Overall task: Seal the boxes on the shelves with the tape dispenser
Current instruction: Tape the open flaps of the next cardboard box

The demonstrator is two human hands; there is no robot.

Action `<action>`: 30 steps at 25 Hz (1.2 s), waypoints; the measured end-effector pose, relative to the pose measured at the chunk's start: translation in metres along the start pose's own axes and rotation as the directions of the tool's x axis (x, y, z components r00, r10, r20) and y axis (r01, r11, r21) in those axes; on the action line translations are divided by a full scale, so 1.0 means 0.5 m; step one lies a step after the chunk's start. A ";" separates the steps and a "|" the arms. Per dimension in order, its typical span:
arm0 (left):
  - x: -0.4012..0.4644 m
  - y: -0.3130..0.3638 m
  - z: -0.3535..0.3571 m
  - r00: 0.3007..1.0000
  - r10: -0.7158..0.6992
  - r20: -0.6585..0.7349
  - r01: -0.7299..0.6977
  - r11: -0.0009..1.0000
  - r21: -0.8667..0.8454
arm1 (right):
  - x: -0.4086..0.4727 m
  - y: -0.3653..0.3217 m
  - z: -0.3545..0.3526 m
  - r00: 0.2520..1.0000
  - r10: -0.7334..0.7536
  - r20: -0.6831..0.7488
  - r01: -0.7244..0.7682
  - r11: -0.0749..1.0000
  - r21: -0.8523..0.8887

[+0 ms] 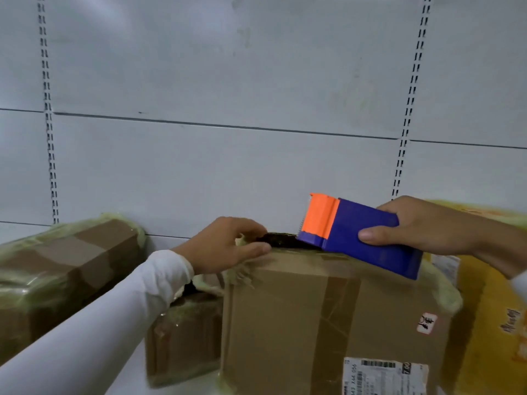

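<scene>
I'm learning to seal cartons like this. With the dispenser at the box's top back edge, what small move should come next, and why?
Probably draw the tape dispenser in the right hand toward you along the top of the box. Its orange end sits at the dark gap at the back edge, and the left hand is pressing down there.

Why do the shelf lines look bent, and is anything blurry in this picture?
In the head view, the wide-angle lens bows the slotted uprights and panel seams; light is soft and even, without glare; the left hand and tape dispenser look fairly sharp, while the wrapped box and yellow box at the edges smear.
</scene>
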State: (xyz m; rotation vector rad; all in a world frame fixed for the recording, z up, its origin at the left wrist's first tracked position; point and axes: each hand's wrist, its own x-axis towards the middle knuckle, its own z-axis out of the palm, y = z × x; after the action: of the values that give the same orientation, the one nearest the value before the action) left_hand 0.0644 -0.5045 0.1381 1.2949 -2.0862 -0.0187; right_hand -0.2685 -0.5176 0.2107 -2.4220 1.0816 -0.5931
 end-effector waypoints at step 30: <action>0.048 -0.009 0.009 1.000 0.007 0.018 0.003 0.883 -0.470 | 0.127 0.010 0.043 0.959 -0.126 0.255 0.123 0.992 0.025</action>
State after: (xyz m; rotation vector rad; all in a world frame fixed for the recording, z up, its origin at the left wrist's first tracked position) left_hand 0.0590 -0.5271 0.1459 0.9927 -1.9344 -0.5096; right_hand -0.2213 -0.5650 0.2036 -2.4884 0.8233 -0.3089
